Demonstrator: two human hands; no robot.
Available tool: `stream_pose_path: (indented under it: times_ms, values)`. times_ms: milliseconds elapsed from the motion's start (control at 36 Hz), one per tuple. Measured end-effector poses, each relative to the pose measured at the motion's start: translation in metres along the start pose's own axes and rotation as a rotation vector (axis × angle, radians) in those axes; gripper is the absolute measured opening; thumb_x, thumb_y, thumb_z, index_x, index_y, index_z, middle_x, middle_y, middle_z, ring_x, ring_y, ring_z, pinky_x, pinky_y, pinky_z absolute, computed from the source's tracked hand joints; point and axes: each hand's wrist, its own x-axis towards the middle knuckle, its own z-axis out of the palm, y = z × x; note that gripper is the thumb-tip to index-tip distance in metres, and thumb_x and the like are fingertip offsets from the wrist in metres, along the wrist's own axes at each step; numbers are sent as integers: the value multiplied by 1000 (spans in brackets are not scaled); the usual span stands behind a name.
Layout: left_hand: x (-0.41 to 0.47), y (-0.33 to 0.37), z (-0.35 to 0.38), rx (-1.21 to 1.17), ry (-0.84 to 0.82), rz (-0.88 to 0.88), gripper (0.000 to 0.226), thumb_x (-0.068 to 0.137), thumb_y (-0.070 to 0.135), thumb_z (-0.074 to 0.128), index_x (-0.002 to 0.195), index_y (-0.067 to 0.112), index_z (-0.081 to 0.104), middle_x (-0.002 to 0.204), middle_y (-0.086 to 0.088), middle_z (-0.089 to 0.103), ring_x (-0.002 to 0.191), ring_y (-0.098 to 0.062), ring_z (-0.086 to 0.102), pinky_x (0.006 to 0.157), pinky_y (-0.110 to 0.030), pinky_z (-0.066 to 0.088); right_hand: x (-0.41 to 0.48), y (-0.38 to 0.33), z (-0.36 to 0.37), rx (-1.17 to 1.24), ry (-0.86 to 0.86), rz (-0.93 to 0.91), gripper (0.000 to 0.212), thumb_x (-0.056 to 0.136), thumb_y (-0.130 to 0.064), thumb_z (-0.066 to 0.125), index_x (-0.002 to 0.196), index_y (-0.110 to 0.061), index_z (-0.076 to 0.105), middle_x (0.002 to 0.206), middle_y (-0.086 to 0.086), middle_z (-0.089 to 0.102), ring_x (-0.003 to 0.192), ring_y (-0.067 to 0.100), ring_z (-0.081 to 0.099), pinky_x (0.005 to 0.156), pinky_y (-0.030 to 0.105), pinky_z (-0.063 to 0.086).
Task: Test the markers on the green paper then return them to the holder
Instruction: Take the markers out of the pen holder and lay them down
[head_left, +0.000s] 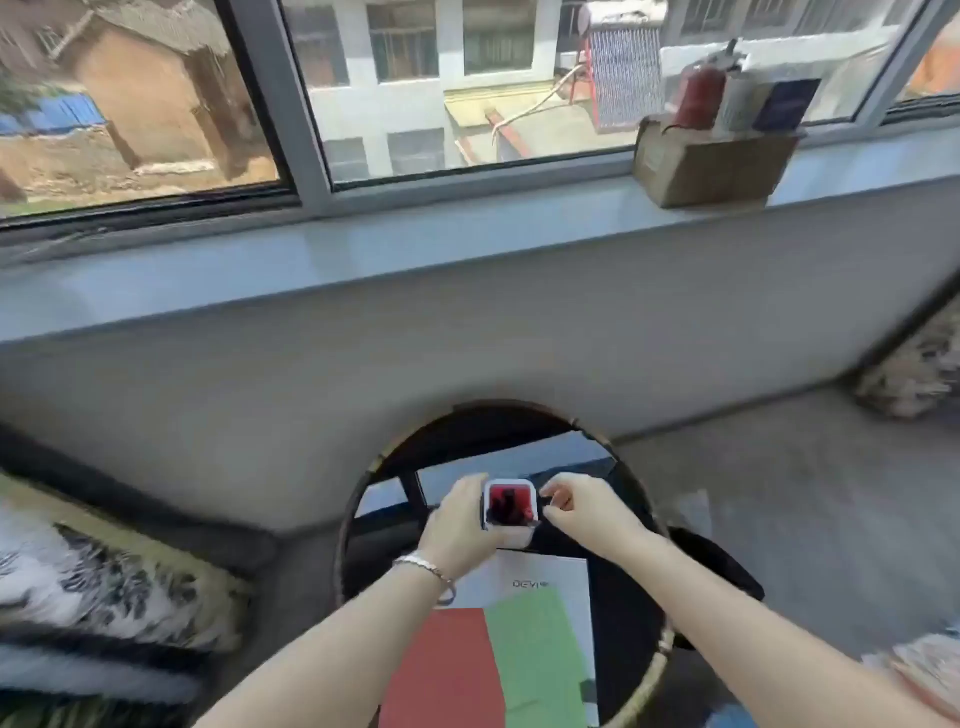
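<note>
Holder (510, 512) by wht "DEVI" sheet (569, 574)

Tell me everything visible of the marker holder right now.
The holder is a square white cup with rounded corners, plastic-looking, red inside, holding dark shapes too blurred to identify. Upright, over the round dark table. The left hand grips its left side; the right hand, fingers curled, is beside its right edge.

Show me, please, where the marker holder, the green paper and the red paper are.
marker holder (514, 538): head view, on its white front wall.
green paper (535, 660): head view, middle of the sheet.
red paper (441, 670): head view, middle of the sheet.
</note>
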Motion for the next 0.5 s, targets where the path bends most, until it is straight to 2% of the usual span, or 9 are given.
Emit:
stream_pose_path:
  times_ms: [56,111,194,306,417,500]
  values:
    - [10,-6,16,36,30,8,69,80,27,64,138,20,29,145,2,33,134,-15,31,105,-34,33,8,13,12,-34,16,78,25,83,-19,59,107,-14,62,87,-1,61,84,17,59,77,33,50]
    - [19,-19,33,57,48,-3,73,77,28,66,139,22,29,147,4,30,136,-13,27,105,-35,34,16,27,29,-74,1,120,27,82,-22,61,108,-15,60,89,-2,56,84,17,56,76,32,48]
    - [38,-37,53,96,120,-4,76,74,38,67,138,23,29,147,4,31,134,-12,31,102,-33,37,34,45,54,-97,19,140,29,83,-25,58,110,-16,57,94,-1,55,86,18,54,72,31,45]
    - [61,-52,70,84,175,57,94,64,62,57,140,14,30,148,-1,29,136,-15,29,107,-32,31,59,64,81,-122,86,89,26,85,-27,56,108,-14,56,92,0,56,87,19,55,69,30,43]
    - [81,-74,88,144,207,147,94,63,66,50,142,20,28,151,3,25,136,-11,27,108,-29,22,77,84,100,-97,175,-5,18,86,-27,56,100,-17,61,72,-12,41,77,12,47,65,25,37]
    - [94,-85,93,189,215,230,94,63,68,56,142,24,28,150,6,26,132,-11,32,108,-28,17,85,99,107,-65,217,-77,16,84,-28,60,97,-20,65,74,-12,46,77,11,50,69,23,40]
